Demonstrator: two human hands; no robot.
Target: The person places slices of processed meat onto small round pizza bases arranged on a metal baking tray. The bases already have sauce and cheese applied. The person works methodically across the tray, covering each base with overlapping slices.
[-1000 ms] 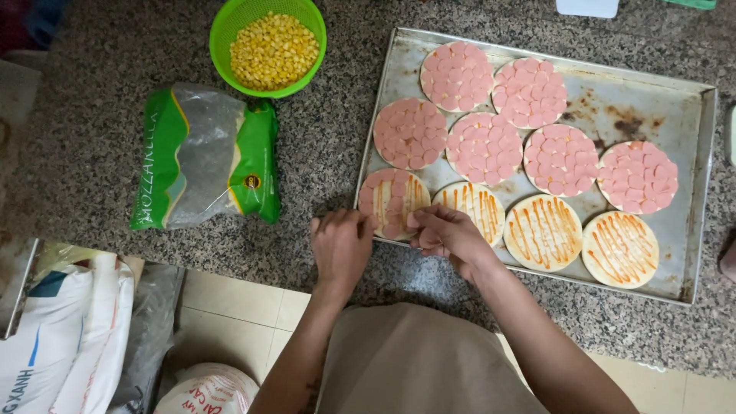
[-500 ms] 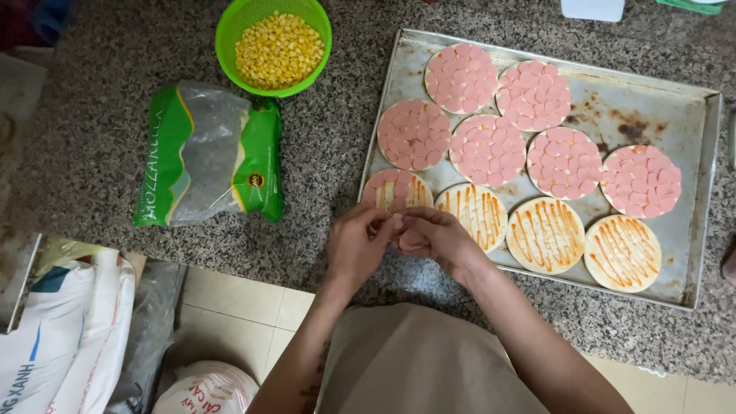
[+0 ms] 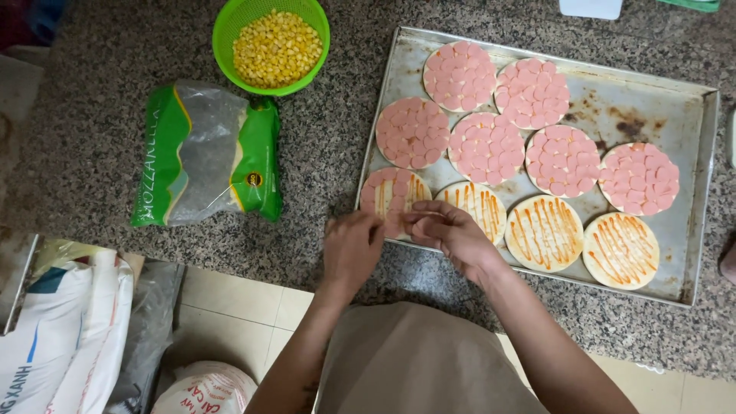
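A worn metal baking tray (image 3: 682, 253) on the speckled stone counter holds several small round pizza bases. Most are covered with pink sausage slices (image 3: 487, 147). Three near ones (image 3: 544, 231) carry only orange sauce stripes. The near-left base (image 3: 387, 192) is partly covered with slices. My left hand (image 3: 351, 247) and my right hand (image 3: 454, 234) meet at the near edge of that base, fingertips almost touching. The left fingers pinch a pink slice. The right hand is curled around more slices, mostly hidden.
A green bowl of corn kernels (image 3: 276, 47) stands at the back left. A green and clear bag of shredded cheese (image 3: 207, 157) lies left of the tray. Below the counter edge are white sacks (image 3: 65, 345) and tiled floor.
My hands drew together at the tray's near-left corner. More pink slices now lie on the near-left base than a second ago.
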